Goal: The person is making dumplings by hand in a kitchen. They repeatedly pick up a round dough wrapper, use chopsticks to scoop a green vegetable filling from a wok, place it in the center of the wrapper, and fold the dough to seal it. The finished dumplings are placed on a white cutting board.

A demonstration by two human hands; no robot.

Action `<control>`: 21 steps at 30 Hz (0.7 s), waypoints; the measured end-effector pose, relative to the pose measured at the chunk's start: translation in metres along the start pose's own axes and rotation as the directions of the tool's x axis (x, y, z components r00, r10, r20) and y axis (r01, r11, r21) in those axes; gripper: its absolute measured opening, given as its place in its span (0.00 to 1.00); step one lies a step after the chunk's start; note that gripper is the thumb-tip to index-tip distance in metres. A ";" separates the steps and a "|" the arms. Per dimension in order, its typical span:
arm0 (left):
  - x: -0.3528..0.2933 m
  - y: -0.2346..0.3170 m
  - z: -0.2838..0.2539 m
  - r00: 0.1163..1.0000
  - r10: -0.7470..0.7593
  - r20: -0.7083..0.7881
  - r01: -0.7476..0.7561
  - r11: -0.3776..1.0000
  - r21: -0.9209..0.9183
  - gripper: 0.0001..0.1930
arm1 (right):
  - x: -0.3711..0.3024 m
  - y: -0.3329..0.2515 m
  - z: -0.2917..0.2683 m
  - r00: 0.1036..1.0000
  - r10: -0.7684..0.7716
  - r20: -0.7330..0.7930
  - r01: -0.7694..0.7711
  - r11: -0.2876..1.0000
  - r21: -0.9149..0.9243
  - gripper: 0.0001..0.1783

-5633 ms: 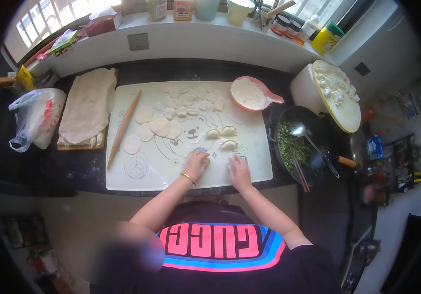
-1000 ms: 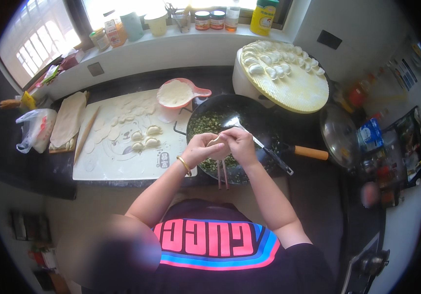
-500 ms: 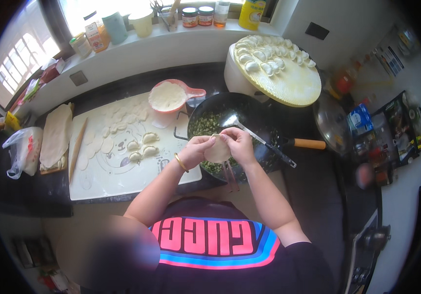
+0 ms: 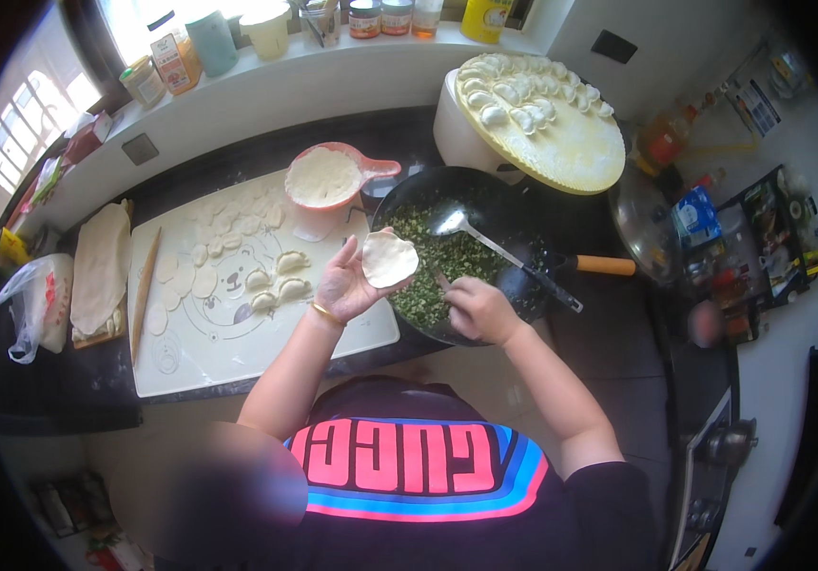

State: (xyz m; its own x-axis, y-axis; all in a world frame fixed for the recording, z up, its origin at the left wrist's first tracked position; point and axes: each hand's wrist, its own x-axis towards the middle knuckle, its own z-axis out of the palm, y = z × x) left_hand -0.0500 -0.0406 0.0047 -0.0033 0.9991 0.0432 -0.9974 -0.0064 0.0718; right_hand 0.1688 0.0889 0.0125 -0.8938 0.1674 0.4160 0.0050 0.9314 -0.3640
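Observation:
My left hand (image 4: 344,287) is palm up over the near left rim of the wok, thumb raised, holding a round dumpling wrapper (image 4: 390,260) that lies flat across the fingers. My right hand (image 4: 481,311) is closed round a slim utensil (image 4: 442,280), its tip in the chopped green filling (image 4: 418,303). Most of the utensil is hidden by the fingers, so its exact kind does not show. The filling lies in a black wok (image 4: 523,303) with a wooden-ended handle. A metal spatula (image 4: 485,243) with a black grip rests across the wok, touched by neither hand.
Left of the wok, a pale pastry mat (image 4: 181,366) bears loose wrappers, several folded dumplings (image 4: 292,261) and a rolling pin (image 4: 146,290). A red-rimmed strainer of flour (image 4: 323,178) stands behind. A yellow round tray (image 4: 580,162) of dumplings sits at the back right, beside a glass lid (image 4: 645,238).
My hands have parted. The left has turned palm up with the wrapper, moving slightly left. My right hand has let go of the wrapper, moved down and taken hold of the slim utensil.

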 end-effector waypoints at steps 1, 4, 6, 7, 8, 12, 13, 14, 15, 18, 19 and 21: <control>-0.001 0.000 0.000 1.000 -0.002 -0.012 0.002 1.000 -0.005 0.30 | 0.002 -0.004 -0.005 0.989 0.107 -0.103 -0.103 0.994 0.035 0.05; -0.005 0.000 -0.001 0.999 -0.005 -0.049 0.005 1.000 -0.003 0.33 | -0.012 0.013 -0.010 0.823 0.508 -0.255 -0.398 0.834 0.382 0.04; -0.007 0.002 -0.008 0.998 -0.003 -0.067 0.004 1.000 0.024 0.35 | -0.022 0.024 -0.010 0.626 0.738 -0.253 -0.386 0.575 0.721 0.06; -0.008 0.003 -0.010 0.997 0.012 -0.077 -0.008 0.999 0.053 0.35 | -0.024 0.026 -0.017 0.575 0.780 -0.248 -0.379 0.523 0.763 0.07; -0.010 0.003 -0.011 0.996 0.027 -0.086 -0.020 0.996 0.082 0.36 | -0.025 0.031 -0.020 0.564 0.782 -0.265 -0.412 0.545 0.730 0.07; -0.013 0.002 -0.009 0.993 0.085 -0.087 -0.070 0.983 0.170 0.37 | -0.023 0.052 -0.004 0.535 0.789 -0.304 -0.399 0.552 0.732 0.08; -0.013 0.002 -0.009 0.989 0.105 -0.101 -0.087 0.981 0.175 0.37 | -0.019 0.051 0.002 0.525 0.800 -0.289 -0.395 0.530 0.750 0.09; -0.012 0.002 -0.011 0.985 0.125 -0.115 -0.103 0.978 0.180 0.37 | -0.017 0.049 0.007 0.552 0.797 -0.244 -0.405 0.512 0.757 0.10; -0.013 0.003 -0.015 0.980 0.151 -0.130 -0.125 0.975 0.186 0.37 | -0.014 0.044 0.013 0.596 0.776 -0.205 -0.402 0.510 0.761 0.10; -0.011 0.006 -0.029 0.974 0.190 -0.122 -0.167 0.970 0.179 0.36 | -0.011 0.021 0.010 0.669 0.744 -0.011 -0.463 0.428 0.776 0.09; -0.012 0.008 -0.031 0.972 0.197 -0.125 -0.174 0.969 0.177 0.36 | -0.013 0.019 0.007 0.688 0.725 0.011 -0.470 0.435 0.768 0.10; -0.014 0.009 -0.034 0.970 0.209 -0.127 -0.185 0.967 0.173 0.36 | -0.018 0.020 -0.003 0.647 0.762 -0.017 -0.454 0.403 0.795 0.10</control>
State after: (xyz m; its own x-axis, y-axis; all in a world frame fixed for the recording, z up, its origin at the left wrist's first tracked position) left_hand -0.0612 -0.0532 -0.0290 -0.2204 0.9729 -0.0700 -0.9518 -0.1988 0.2334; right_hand 0.1867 0.1054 0.0005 -0.5670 0.8237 0.0060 0.0515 0.0426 -0.9978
